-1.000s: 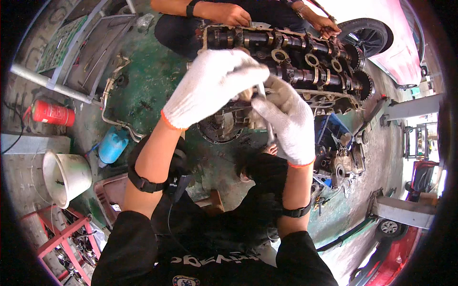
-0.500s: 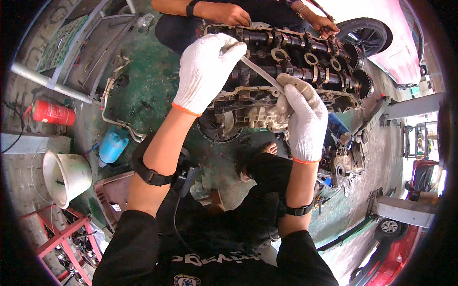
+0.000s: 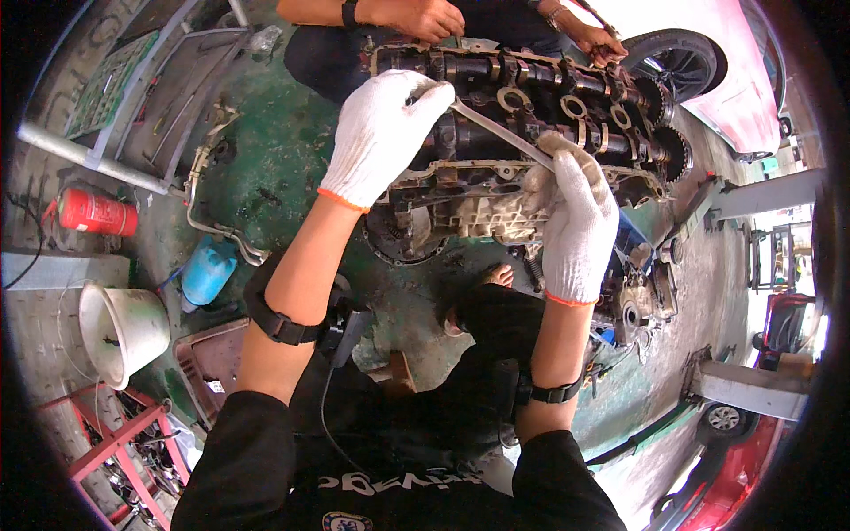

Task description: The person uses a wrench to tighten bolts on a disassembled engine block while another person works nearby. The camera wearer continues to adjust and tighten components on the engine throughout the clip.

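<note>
My left hand [image 3: 379,133], in a white knit glove, closes its fingers around one end of a long silver wrench [image 3: 503,135]. Gloved the same way, my right hand [image 3: 577,212] grips the other end, so both wrench heads are mostly hidden. The wrench slants down to the right over an engine [image 3: 478,164] with exposed camshafts [image 3: 531,75]. Its bare shaft shows between my hands. Whether it touches the engine I cannot tell.
Across the engine, a co-worker's hand [image 3: 421,18] and other hand [image 3: 591,40] are at its far edge. A white bucket [image 3: 133,332], blue jug [image 3: 210,273] and fire extinguisher [image 3: 97,212] stand left. Metal parts [image 3: 636,301] lie right, near a lift arm [image 3: 761,196].
My right hand has shifted slightly right and down, and more of the wrench's shaft shows. My left hand has barely moved. The co-worker's left-side hand has lifted a little.
</note>
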Available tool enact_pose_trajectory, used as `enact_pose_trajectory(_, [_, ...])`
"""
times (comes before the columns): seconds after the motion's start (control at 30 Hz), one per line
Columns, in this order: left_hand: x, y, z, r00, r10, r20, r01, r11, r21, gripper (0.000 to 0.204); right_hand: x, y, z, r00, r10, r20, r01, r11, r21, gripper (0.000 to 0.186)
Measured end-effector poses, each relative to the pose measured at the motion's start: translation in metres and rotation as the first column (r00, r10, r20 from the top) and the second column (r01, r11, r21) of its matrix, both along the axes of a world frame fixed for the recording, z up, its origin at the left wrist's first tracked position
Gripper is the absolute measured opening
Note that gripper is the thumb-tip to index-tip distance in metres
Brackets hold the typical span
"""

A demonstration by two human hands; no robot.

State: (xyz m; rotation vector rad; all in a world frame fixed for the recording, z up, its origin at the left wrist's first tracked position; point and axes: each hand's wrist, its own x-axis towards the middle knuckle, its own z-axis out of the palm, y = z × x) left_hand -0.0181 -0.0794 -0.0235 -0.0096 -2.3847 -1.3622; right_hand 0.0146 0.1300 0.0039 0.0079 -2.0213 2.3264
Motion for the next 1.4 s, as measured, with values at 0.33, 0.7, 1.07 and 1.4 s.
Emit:
enact_pose_trajectory(0.33, [-0.004, -0.005, -0.004, 1.000, -0.030, 0.004, 0.030, 0.999, 0.033, 0.032, -0.001, 0.007, -0.003, 0.999, -0.025, -0.032, 0.025, 1.000, 0.009, 0.030])
enact_pose_trajectory(0.7, [-0.003, -0.007, 0.001, 0.986, -0.107, 0.126, 0.093, 0.989, 0.113, 0.032, 0.003, 0.002, 0.001, 0.957, 0.209, 0.203, -0.225, 0.973, 0.060, 0.035])
enact_pose_trajectory(1.07, [-0.005, -0.004, -0.004, 0.995, -0.092, 0.037, 0.090, 0.994, 0.061, 0.034, 0.022, -0.034, 0.002, 0.621, 0.652, 0.435, -0.714, 0.699, -0.030, 0.032])
enact_pose_trajectory(1.4, [0.003, -0.002, 0.008, 0.989, -0.138, -0.048, 0.145, 0.908, 0.392, 0.034, 0.036, -0.048, -0.009, 0.566, 0.778, 0.273, -0.782, 0.611, -0.121, 0.030])
